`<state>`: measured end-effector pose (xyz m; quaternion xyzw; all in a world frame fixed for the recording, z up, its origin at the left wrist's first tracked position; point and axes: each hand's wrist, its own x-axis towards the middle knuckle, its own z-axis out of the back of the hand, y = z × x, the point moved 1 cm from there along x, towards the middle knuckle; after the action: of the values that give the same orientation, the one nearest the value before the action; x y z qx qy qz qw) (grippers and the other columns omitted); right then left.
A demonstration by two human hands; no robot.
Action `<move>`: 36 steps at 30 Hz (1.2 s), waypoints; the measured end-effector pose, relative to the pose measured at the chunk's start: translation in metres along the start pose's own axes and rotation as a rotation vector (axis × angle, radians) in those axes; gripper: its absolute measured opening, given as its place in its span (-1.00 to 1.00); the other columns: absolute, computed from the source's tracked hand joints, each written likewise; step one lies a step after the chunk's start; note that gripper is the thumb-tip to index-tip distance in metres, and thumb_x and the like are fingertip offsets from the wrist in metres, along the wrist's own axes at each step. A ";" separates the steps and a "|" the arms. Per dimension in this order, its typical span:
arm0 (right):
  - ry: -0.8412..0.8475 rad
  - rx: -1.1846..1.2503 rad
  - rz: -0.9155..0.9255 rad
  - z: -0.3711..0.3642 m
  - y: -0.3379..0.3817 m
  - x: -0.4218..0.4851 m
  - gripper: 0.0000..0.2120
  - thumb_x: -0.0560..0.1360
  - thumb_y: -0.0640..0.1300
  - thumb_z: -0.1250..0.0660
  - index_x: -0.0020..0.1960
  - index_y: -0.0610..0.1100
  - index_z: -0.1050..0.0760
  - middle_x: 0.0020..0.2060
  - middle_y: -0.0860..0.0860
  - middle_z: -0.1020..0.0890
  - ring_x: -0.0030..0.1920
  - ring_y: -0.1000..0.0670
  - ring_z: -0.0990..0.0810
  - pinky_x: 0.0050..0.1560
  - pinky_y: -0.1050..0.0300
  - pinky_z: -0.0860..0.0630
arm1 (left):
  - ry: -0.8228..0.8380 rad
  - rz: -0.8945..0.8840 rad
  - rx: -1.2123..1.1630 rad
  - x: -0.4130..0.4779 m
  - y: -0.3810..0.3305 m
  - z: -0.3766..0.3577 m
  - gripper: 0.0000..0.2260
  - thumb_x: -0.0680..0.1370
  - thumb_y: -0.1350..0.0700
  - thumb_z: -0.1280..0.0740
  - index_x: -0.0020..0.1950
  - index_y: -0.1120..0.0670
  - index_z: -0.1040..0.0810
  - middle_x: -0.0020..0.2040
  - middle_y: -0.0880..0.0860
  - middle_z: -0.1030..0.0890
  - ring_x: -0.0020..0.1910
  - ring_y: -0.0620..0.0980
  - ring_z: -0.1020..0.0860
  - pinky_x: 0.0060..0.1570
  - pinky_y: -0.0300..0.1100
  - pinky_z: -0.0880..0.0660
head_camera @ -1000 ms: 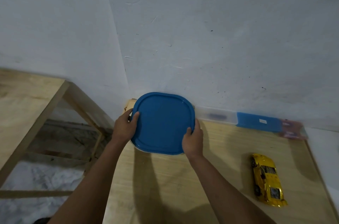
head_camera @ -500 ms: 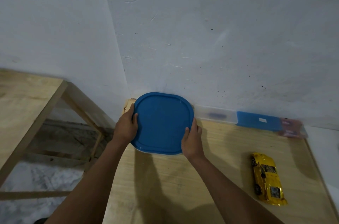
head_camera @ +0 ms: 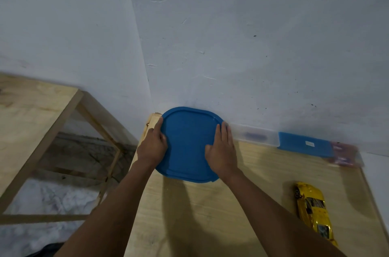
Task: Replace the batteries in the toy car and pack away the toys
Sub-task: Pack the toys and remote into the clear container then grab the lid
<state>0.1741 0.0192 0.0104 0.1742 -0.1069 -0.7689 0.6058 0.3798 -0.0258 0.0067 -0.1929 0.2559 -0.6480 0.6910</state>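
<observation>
Whatever sits under the blue rounded-square plastic lid point(head_camera: 189, 147) is hidden; only the lid's top and rim show. The long clear plastic box point(head_camera: 255, 135) against the white wall point(head_camera: 252, 46) is smeared, and the purple shape inside it cannot be made out. Just right of it lies a flat blue rectangular lid point(head_camera: 305, 145) with a small white label, and beyond that a blurred reddish packet point(head_camera: 345, 156) whose contents I cannot tell. At the left a second pale wooden table point(head_camera: 31, 113) is cut off by the frame edge.

The lid lies at the far left corner of the light wooden tabletop point(head_camera: 231, 204), close against the wall. The left hand point(head_camera: 152, 146) clasps its left rim, thumb on top and one finger along the edge; the other fingers are out of sight. The right hand point(head_camera: 221, 151) lies flat on the lid's right part, fingers straight, tips reaching the far rim and thumb spread inward, grasping nothing.

The shiny yellow toy sports car point(head_camera: 314, 211) stands on its wheels near the tabletop's right edge, well apart from the lid and both hands. Its glossy body catches the light, the windows are dark, and one end has a round mark. Its underside is hidden.
</observation>
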 end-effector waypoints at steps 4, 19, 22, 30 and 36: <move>-0.122 0.063 -0.006 -0.005 0.001 0.004 -0.35 0.57 -0.02 -0.10 0.58 -0.19 0.01 0.59 -0.04 0.03 0.57 0.00 0.12 0.50 0.11 -0.03 | -0.024 0.025 -0.059 -0.002 0.002 -0.004 -0.51 0.59 0.07 -0.08 0.51 -0.20 -0.12 -0.18 -0.01 -0.48 -0.29 -0.04 -0.49 -0.37 -0.09 -0.47; -0.187 0.520 -0.168 -0.007 -0.011 0.001 -0.50 0.66 -0.03 -0.07 0.57 -0.01 -0.08 0.49 0.04 -0.29 0.42 -0.01 -0.35 0.31 0.09 -0.38 | -0.013 0.029 -0.172 -0.004 0.001 -0.005 -0.55 0.64 0.02 -0.08 0.54 -0.17 -0.13 -0.23 -0.09 -0.51 -0.28 -0.06 -0.52 -0.25 -0.09 -0.51; -0.182 0.629 -0.254 -0.005 -0.019 -0.003 -0.54 0.68 -0.06 -0.02 0.57 0.00 -0.10 0.46 0.02 -0.37 0.41 -0.03 -0.38 0.29 0.14 -0.34 | 0.027 0.028 -0.204 -0.003 -0.005 -0.008 -0.55 0.64 0.03 -0.09 0.54 -0.16 -0.15 -0.21 -0.04 -0.54 -0.29 -0.04 -0.54 -0.23 -0.10 -0.49; -0.156 0.602 -0.246 -0.004 -0.034 0.007 -0.54 0.69 -0.04 0.01 0.58 -0.02 -0.08 0.44 -0.02 -0.38 0.39 -0.06 -0.39 0.33 0.08 -0.34 | -0.031 0.029 -0.201 -0.005 -0.013 -0.020 -0.57 0.65 0.04 -0.09 0.53 -0.15 -0.17 -0.23 -0.01 -0.55 -0.32 -0.03 -0.52 -0.26 -0.08 -0.50; -0.136 0.628 -0.225 -0.005 -0.040 0.014 -0.55 0.69 -0.03 0.03 0.57 -0.01 -0.11 0.44 -0.01 -0.39 0.38 -0.04 -0.40 0.38 0.04 -0.35 | -0.051 0.031 -0.184 -0.007 -0.016 -0.022 -0.57 0.66 0.07 -0.06 0.53 -0.14 -0.17 -0.24 0.03 -0.55 -0.34 -0.01 -0.51 -0.29 -0.09 -0.48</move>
<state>0.1377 0.0155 -0.0107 0.3115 -0.3587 -0.7702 0.4255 0.3536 -0.0191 -0.0003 -0.2680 0.2994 -0.6057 0.6868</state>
